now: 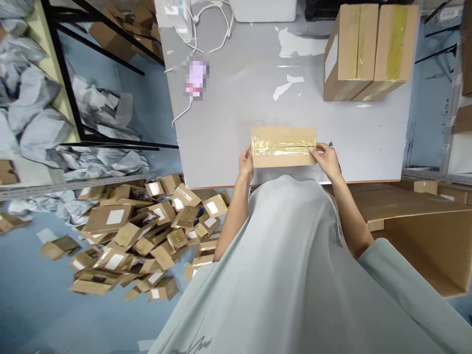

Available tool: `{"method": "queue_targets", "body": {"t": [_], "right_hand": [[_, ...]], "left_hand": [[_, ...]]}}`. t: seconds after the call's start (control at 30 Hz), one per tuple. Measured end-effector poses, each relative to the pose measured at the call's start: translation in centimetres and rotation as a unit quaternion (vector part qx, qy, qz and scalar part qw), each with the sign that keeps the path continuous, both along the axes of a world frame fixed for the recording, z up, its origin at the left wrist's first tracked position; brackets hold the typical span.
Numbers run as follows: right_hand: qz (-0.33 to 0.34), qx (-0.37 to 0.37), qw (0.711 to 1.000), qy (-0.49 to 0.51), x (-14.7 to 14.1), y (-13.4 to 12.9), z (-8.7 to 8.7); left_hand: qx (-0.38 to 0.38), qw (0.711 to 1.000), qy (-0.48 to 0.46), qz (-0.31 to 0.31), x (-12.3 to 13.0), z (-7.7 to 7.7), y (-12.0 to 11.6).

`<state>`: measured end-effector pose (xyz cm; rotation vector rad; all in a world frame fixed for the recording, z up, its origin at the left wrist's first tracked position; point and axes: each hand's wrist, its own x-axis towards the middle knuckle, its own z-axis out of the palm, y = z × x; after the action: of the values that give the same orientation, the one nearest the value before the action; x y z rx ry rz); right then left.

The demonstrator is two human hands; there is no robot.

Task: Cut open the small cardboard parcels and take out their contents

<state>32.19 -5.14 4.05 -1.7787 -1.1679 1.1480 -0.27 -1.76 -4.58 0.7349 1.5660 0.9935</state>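
A long cardboard box with shiny tape along its top seam is held between my hands over the near edge of the grey table. My left hand closes on the box's left end, its fingertips partly hidden behind the cardboard. At the right end, my right hand grips the box, with the thumb on the taped top. A small dark object, too small to name, shows just beside the right hand.
Two taped cartons stand at the table's back right. A phone-like blurred object with a white cable lies at the left. Several small boxes are heaped on the floor at left. A large open carton is at right; grey bags fill a shelf.
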Motion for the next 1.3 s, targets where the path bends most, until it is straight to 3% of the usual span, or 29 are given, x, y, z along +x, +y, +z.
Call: {"method": "queue_targets", "body": {"t": [0.1, 0.17, 0.33, 0.47, 0.73, 0.87, 1.07, 1.2, 1.3], "right_hand": [[-0.015, -0.027, 0.992, -0.118, 1.4, -0.8, 1.0], [-0.024, -0.042, 0.986, -0.157, 1.6, -1.2, 1.1], [-0.080, -0.067, 0.987, -0.125, 0.3, -2.1, 0.6], [-0.088, -0.102, 0.980, -0.148, -0.6, -2.5, 1.3], [-0.057, -0.124, 0.977, -0.164, -0.7, -2.7, 2.7], [-0.040, -0.114, 0.980, -0.157, -0.8, -2.8, 2.6], [0.026, -0.090, 0.973, -0.211, 0.5, -1.7, 2.1], [0.141, 0.009, 0.955, -0.260, 1.0, 0.1, 2.0], [0.245, 0.039, 0.932, -0.265, 1.3, 1.5, 2.5]], "left_hand": [[-0.055, 0.998, -0.032, -0.012, 3.3, -0.2, -0.3], [-0.041, 0.999, -0.024, -0.012, 4.2, 0.6, -0.9], [0.058, 0.996, 0.066, 0.009, 3.8, 4.2, -3.3], [0.046, 0.992, 0.112, 0.040, 4.6, 5.9, -4.3], [-0.012, 0.985, 0.154, 0.083, 5.9, 4.3, -4.5], [0.018, 0.983, 0.139, 0.117, 6.6, 3.7, -4.5], [0.004, 0.989, 0.071, 0.131, 6.1, 3.6, -4.4], [0.009, 0.997, 0.015, 0.077, 4.7, 4.2, -6.1], [0.034, 0.999, 0.021, 0.008, 3.6, 4.6, -7.8]]}}
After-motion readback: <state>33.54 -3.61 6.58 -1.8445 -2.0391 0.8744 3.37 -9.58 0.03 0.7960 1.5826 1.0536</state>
